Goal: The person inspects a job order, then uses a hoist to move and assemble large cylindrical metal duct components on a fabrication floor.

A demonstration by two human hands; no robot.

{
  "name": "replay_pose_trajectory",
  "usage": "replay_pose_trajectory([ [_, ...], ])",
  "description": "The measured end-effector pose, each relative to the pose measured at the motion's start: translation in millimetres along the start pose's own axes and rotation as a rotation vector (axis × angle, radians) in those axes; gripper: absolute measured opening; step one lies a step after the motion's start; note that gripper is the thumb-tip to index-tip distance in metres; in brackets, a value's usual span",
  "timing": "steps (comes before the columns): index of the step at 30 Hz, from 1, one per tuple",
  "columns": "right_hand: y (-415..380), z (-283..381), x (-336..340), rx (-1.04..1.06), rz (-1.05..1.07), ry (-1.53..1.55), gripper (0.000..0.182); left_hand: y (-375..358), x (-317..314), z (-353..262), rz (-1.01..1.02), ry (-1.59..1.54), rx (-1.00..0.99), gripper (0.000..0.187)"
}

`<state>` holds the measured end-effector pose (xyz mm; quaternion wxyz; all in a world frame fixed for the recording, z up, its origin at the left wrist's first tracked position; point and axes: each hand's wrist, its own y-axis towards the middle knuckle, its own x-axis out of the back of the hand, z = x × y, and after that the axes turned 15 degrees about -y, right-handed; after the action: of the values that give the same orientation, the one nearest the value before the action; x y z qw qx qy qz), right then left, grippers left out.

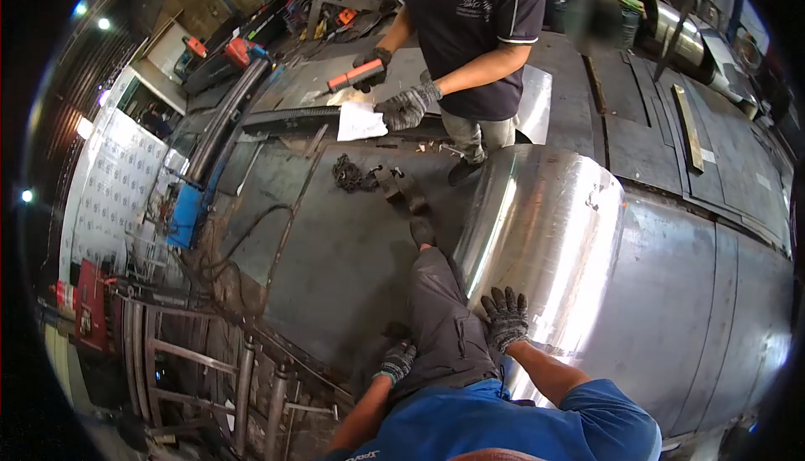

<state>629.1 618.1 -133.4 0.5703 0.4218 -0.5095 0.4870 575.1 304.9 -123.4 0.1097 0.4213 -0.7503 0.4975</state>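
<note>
My right hand [506, 319], in a grey and black glove, lies with spread fingers on the left edge of a large shiny metal cylinder [541, 226]. My left hand [397, 361], gloved alike, rests against the side of my thigh with its fingers laid flat and nothing visible in it. Across from me a co-worker [482, 33] in a dark shirt holds a red and black tool [355, 75] in one gloved hand and a white paper [360, 122] in the other.
A dark chain [350, 174] and metal clamps [402, 190] lie on the steel plate [335, 251] ahead. Flat metal sheets [662, 277] extend to the right. Metal frames [193, 356] stand at lower left, near a blue machine part [184, 216]. A cable loops across the plate's left side.
</note>
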Motion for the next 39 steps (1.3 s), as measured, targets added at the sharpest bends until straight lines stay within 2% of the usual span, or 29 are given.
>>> replay_pose_trajectory([
  [4,3.3,5.2,-0.4,-0.023,0.02,-0.024,0.056,20.2,-3.6,21.8,0.023,0.022,-0.077,0.053],
  [6,9.4,10.4,-4.7,-0.037,0.015,-0.043,0.057,29.8,-7.8,34.0,-0.038,0.037,-0.22,0.046],
  [7,15.1,17.1,-5.4,-0.088,0.032,-0.063,0.058,32.9,-8.9,35.3,-0.027,0.027,-0.227,0.046],
  [9,24.8,26.2,-16.0,-0.142,0.057,-0.098,0.059,31.4,-7.3,29.9,-0.024,-0.09,-0.052,0.045],
  [10,31.4,30.4,-24.1,-0.123,0.057,-0.161,0.06,46.6,-20.1,56.7,-0.011,-0.098,-0.054,0.045],
  [11,36.5,34.6,-28.2,-0.104,0.056,-0.222,0.061,75.3,-43.6,106.0,-0.041,-0.007,-0.245,0.044],
  [12,41.6,37.8,-29.8,-0.095,0.11,-0.224,0.054,93.5,-55.6,131.9,-0.074,0.085,-0.437,0.043],
  [13,46.2,37.3,-37.3,-0.103,0.114,-0.229,0.054,84.6,-45.2,113.7,-0.065,0.084,-0.442,0.043],
  [15,53.2,34.7,-67.9,0.004,0.108,-0.332,0.049,40.5,-7.0,47.5,-0.041,0.0,-0.189,0.044],
  [16,56.8,36.3,-53.9,0.034,0.239,-0.306,0.047,38.9,-4.1,47.0,-0.027,0.0,-0.192,0.044],
  [18,56.1,39.3,-40.9,0.046,0.286,-0.306,0.047,46.4,-1.2,49.8,0.053,-0.197,-0.166,0.044],
  [19,57.0,38.4,-37.2,0.073,0.326,-0.3,0.048,55.9,-5.8,59.6,0.065,-0.201,-0.176,0.044],
  [21,57.8,39.6,-31.1,0.053,0.34,-0.289,0.049,71.2,-5.8,67.1,0.087,0.065,-0.174,0.05],
  [23,59.1,39.5,-27.5,0.06,0.401,-0.292,0.049,75.6,-1.6,64.7,0.11,0.011,-0.24,0.051],
  [24,57.7,38.1,-31.7,0.072,0.365,-0.305,0.05,75.6,3.4,61.0,0.126,-0.034,-0.29,0.052],
  [28,58.0,38.1,-34.5,0.09,0.33,-0.325,0.051,96.4,14.9,52.9,0.14,0.05,-0.246,0.051],
  [34,57.5,39.3,-35.4,0.116,0.298,-0.29,0.053,82.2,31.8,24.4,0.005,-0.022,-0.298,0.06],
  [37,54.4,38.0,-40.4,0.108,0.261,-0.275,0.053,65.5,22.7,15.1,-0.104,-0.049,-0.393,0.051],
  [39,55.2,34.2,-47.3,0.123,0.238,-0.274,0.053,56.7,18.4,12.8,0.033,-0.098,-0.221,0.062],
])
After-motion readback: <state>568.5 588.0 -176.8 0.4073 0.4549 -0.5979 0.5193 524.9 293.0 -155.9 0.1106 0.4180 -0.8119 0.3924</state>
